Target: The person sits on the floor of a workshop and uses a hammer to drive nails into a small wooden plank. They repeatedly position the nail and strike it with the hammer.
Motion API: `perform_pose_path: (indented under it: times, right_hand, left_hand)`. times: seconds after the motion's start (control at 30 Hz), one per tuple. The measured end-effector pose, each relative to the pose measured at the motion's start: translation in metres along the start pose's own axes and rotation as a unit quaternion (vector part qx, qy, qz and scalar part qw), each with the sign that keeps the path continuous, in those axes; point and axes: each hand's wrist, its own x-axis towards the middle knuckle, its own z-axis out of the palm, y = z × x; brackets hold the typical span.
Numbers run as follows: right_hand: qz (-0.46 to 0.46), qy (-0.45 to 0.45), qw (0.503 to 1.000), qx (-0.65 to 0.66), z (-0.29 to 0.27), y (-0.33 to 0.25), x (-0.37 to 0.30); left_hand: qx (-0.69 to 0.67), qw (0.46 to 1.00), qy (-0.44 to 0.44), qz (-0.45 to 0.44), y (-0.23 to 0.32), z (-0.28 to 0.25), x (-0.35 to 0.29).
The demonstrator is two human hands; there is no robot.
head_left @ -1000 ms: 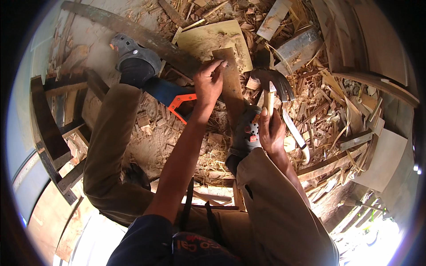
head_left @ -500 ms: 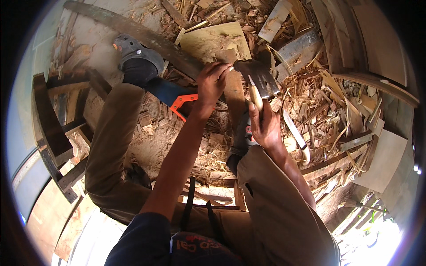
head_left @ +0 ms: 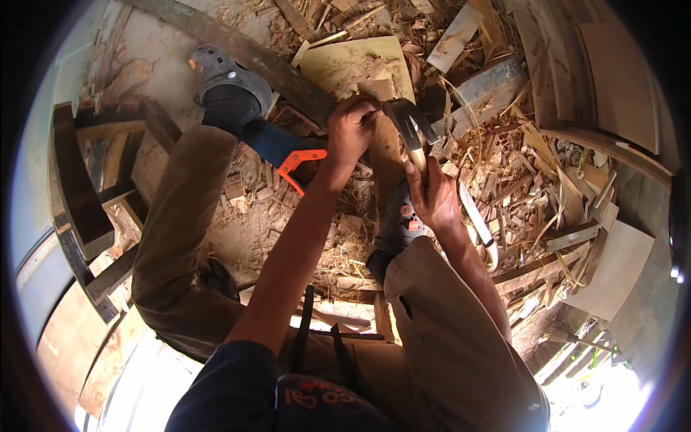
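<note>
My right hand (head_left: pixel 435 196) is closed around the pale wooden handle of a hammer (head_left: pixel 416 155), whose dark metal head is raised beside the far end of a narrow wooden board (head_left: pixel 385 144). At that board's left edge, my left hand (head_left: pixel 353 129) has its thumb and fingers pinched together close to the hammer head. Whatever lies in the pinch is too small to make out. The board runs away from me between both hands, its near part by my right shoe (head_left: pixel 403 219).
A handsaw with an orange handle (head_left: pixel 288 169) lies left of my left forearm. Right of my right hand rests a long tool with a curved pale handle (head_left: pixel 491 252). Wood chips cover the ground. A dark wooden frame (head_left: pixel 86 209) stands at left; planks (head_left: pixel 626 245) lean at right.
The hammer has tilted, its head shifting slightly left toward my left hand. My left hand has moved a little right, still pinched.
</note>
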Motion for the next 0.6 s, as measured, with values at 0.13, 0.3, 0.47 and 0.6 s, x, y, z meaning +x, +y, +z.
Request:
perform_pose_path:
  times: [0.13,0.3,0.47,0.6]
  right_hand:
    - [0.122,-0.051,0.989,0.064,-0.011,-0.035,0.005]
    - [0.008,0.001,1.000,-0.003,0.004,-0.008,0.003]
    - [0.026,-0.014,0.999,0.041,-0.011,-0.046,0.006]
    - [0.021,-0.022,0.999,-0.036,-0.001,-0.013,0.000]
  left_hand:
    - [0.018,1.000,0.004,0.011,0.000,-0.004,-0.002]
    - [0.028,1.000,0.003,0.006,-0.004,0.003,-0.002]
    - [0.008,1.000,-0.023,-0.017,-0.011,-0.002,-0.007]
    - [-0.005,1.000,0.000,0.019,-0.011,0.005,-0.004]
